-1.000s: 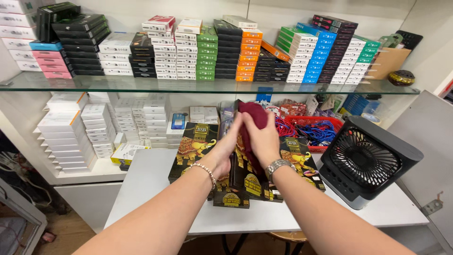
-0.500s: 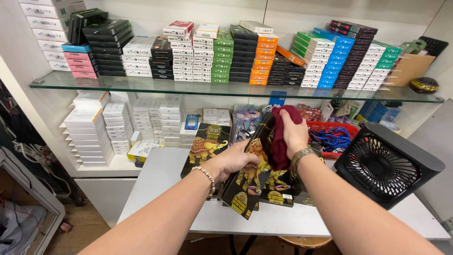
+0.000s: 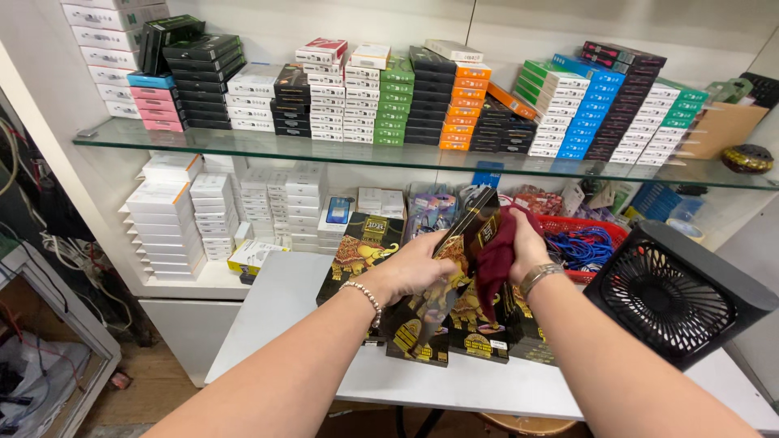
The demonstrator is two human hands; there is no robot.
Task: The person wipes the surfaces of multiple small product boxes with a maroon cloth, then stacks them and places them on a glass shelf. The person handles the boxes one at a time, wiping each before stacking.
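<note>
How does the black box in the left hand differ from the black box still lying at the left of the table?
The held box is lifted and tilted up on end, gripped by the left hand, while the right hand presses a dark red cloth against it. The lying box rests flat on the white table, untouched and uncovered. Both are black with gold artwork.

A black box (image 3: 442, 284) with gold animal artwork stands tilted above the table. A dark red cloth (image 3: 495, 255) presses against its right face.

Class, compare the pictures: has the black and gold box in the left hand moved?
Yes. The black and gold box in the left hand has been lifted and tilted up off the other boxes lying on the white table.
</note>
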